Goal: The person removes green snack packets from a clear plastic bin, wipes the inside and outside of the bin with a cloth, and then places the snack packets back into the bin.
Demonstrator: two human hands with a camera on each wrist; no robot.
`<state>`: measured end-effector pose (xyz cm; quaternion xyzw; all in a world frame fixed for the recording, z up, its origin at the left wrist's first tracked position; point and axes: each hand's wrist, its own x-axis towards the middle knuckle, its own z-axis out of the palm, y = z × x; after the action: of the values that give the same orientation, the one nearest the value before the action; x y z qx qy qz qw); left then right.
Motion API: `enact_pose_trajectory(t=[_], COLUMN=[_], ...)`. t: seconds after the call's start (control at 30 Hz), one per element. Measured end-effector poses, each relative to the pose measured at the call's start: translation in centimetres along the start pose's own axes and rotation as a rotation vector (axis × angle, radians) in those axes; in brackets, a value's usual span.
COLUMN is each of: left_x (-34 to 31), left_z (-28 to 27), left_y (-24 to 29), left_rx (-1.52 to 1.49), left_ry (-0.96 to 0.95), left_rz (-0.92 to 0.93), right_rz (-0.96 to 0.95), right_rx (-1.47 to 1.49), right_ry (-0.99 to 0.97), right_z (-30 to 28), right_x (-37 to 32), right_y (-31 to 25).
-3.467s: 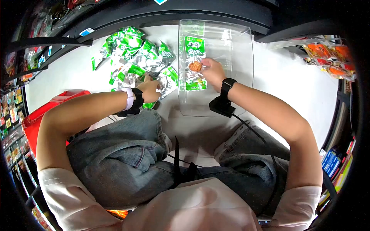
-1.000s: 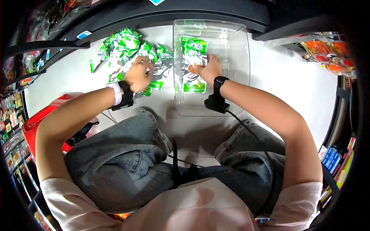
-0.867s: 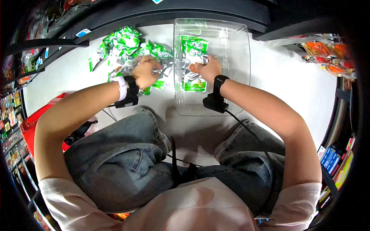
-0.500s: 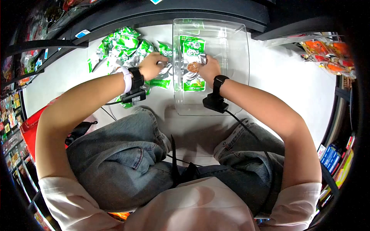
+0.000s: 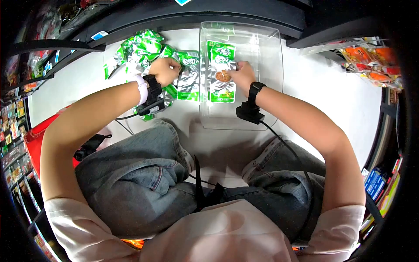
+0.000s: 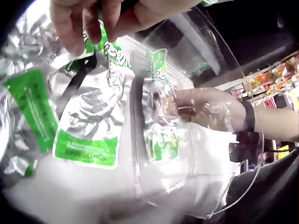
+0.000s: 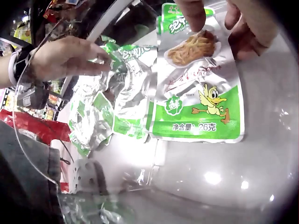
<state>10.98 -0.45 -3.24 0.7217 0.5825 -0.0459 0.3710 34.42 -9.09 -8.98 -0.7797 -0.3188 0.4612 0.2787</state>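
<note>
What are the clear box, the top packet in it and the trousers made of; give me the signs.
Clear box: apparently rigid plastic, glossy; see-through, with bright highlights.
Top packet: probably foil or metallised film, shiny; silver glints and creases, the look fitting either.
Trousers: likely denim, matt; faded blue-grey cloth with stitched seams.

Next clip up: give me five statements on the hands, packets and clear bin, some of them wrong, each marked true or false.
1. The right hand touches a packet in the clear bin. True.
2. The left hand is inside that bin too. False: the left hand is outside it, at the heaped packets.
3. The heap lies to the person's right of the bin. False: it lies to the left.
4. A cartoon duck is printed on the bin's packet. True.
5. Both wrists are bare. False: both wear black bands.
</note>
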Motion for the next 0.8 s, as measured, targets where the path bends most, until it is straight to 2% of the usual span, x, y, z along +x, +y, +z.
enact_pose_trajectory(t=[0.03, 0.07, 0.13, 0.2, 0.27, 0.33, 0.4, 0.47, 0.53, 0.6, 0.73, 0.77, 0.8], left_x=[0.2, 0.2, 0.0, -0.7, -0.5, -1.1, -0.8, -1.0, -1.4, -2.0, -3.7, -3.6, -3.9], left_z=[0.3, 1.0, 2.2, 3.2, 4.4, 4.7, 4.0, 3.2, 2.5, 2.0, 0.7, 1.2, 0.9], left_y=[-0.1, -0.5, -1.0, -1.2, -2.2, -2.1, -1.7, -1.1, -0.5, -0.2, 1.1, 0.2, 0.5], left_rx=[-0.01, -0.009, 0.175, 0.091, 0.113, -0.037, 0.033, -0.017, 0.011, -0.195, -0.228, -0.318, -0.317], left_ry=[-0.126, -0.127, -0.275, -0.395, -0.417, -0.287, -0.341, -0.265, -0.241, -0.102, -0.049, 0.038, 0.041], left_rz=[-0.108, -0.105, -0.034, -0.053, -0.008, 0.004, -0.034, -0.1, -0.069, 0.157, 0.198, 0.29, 0.29], right_rz=[0.007, 0.009, -0.003, -0.006, -0.012, 0.045, 0.041, 0.038, 0.049, 0.051, 0.028, 0.026, -0.06], right_rx=[-0.022, -0.022, -0.017, -0.017, -0.018, -0.022, -0.015, -0.008, -0.024, -0.016, -0.033, -0.033, -0.077], right_ry=[0.041, 0.044, 0.051, 0.048, 0.041, 0.015, 0.01, 0.004, 0.001, 0.005, 0.058, 0.058, 0.147], right_z=[-0.1, -0.1, -0.2, -0.1, -0.1, -0.4, -0.7, -1.0, -1.2, -1.1, -0.5, -0.4, -0.3], right_x=[-0.1, -0.2, 0.0, 0.2, 0.5, -0.1, -0.5, -0.9, -1.2, -1.0, -0.4, -0.4, -0.6], right_y=[-0.1, -0.2, 0.3, 0.9, 1.6, 1.2, 0.8, 0.4, -0.1, 0.0, 0.4, 0.5, 0.2])
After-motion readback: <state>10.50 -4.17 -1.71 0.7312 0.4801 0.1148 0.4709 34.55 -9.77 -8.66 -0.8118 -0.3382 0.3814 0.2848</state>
